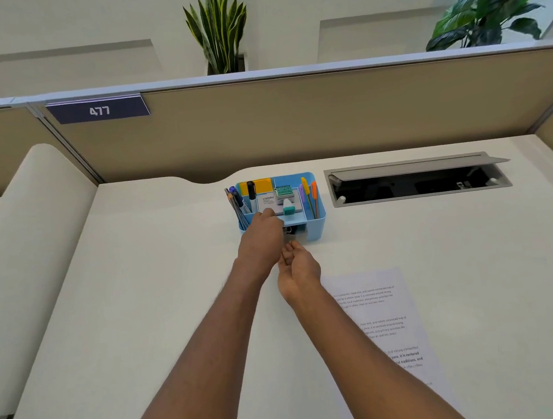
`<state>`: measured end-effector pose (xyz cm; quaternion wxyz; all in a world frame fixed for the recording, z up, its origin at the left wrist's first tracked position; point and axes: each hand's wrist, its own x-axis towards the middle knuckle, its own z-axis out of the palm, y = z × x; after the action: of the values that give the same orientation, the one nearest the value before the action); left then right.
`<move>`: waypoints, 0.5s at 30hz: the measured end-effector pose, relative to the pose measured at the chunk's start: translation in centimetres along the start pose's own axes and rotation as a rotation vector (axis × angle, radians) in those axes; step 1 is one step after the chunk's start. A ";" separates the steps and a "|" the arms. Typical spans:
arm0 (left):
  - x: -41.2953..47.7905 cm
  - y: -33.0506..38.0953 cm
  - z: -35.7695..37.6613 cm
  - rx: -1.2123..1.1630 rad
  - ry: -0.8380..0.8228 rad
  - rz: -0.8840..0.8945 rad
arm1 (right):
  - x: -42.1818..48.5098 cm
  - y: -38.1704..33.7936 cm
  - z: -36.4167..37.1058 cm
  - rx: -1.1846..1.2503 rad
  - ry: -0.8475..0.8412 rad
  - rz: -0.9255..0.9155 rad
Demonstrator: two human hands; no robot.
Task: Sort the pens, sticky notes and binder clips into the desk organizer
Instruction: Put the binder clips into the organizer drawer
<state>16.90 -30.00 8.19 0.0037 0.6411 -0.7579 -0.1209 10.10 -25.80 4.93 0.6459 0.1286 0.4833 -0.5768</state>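
The left hand (263, 227) covers the front left wall of the light-blue plastic desk organizer (316, 219), and its fingertips cannot be made out. The small dark binder clips (289, 231) in the lower front opening are partly obscured. Print on the white paper sheet (379, 311) is illegible. The sheet's left edge lies under the right forearm (366, 352), which runs off the bottom edge.

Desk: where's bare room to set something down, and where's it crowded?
Free: wide desk strip left of the organizer; patch right of the organizer, between cable hatch and printed sheet. Crowded: organizer front, where left hand and right hand are.
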 end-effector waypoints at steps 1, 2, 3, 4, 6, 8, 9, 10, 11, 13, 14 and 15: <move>0.1 0.0 0.0 0.002 0.005 -0.002 | 0.2 -0.1 0.3 0.003 -0.006 0.000; 0.2 0.1 0.0 0.004 0.008 -0.003 | 0.3 -0.2 0.5 0.004 -0.009 0.000; 0.2 0.1 0.0 0.006 0.007 -0.004 | 0.5 -0.3 0.7 0.008 -0.012 0.000; 0.3 0.2 0.0 0.009 0.006 -0.003 | 0.6 -0.4 0.9 0.014 -0.018 0.002; 0.3 0.2 0.0 0.012 0.005 -0.002 | 0.8 -0.6 1.4 0.021 -0.035 0.008; 0.3 0.1 0.0 0.010 0.012 -0.001 | 0.9 -0.7 1.7 0.021 -0.061 0.015; 0.3 0.1 0.1 0.009 0.016 0.000 | 1.1 -0.7 1.7 0.024 -0.069 0.021; 0.3 0.1 0.1 0.007 0.017 -0.001 | 1.2 -0.7 1.7 0.026 -0.074 0.028; 0.3 0.0 0.1 0.003 0.018 -0.004 | 1.2 -0.7 1.7 0.027 -0.079 0.031; 0.2 -0.1 0.1 -0.006 0.017 -0.009 | 1.2 -0.6 1.6 -0.006 -0.091 0.016; 0.0 -0.1 0.1 -0.014 0.016 -0.013 | 1.0 -0.6 1.5 -0.038 -0.093 -0.003; -0.1 0.0 0.2 -0.029 0.017 -0.011 | 0.8 -0.5 1.4 -0.077 -0.098 -0.026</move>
<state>16.91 -29.87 8.00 0.0190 0.6463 -0.7524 -0.1263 10.21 -27.53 5.21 0.6658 0.0691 0.4747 -0.5715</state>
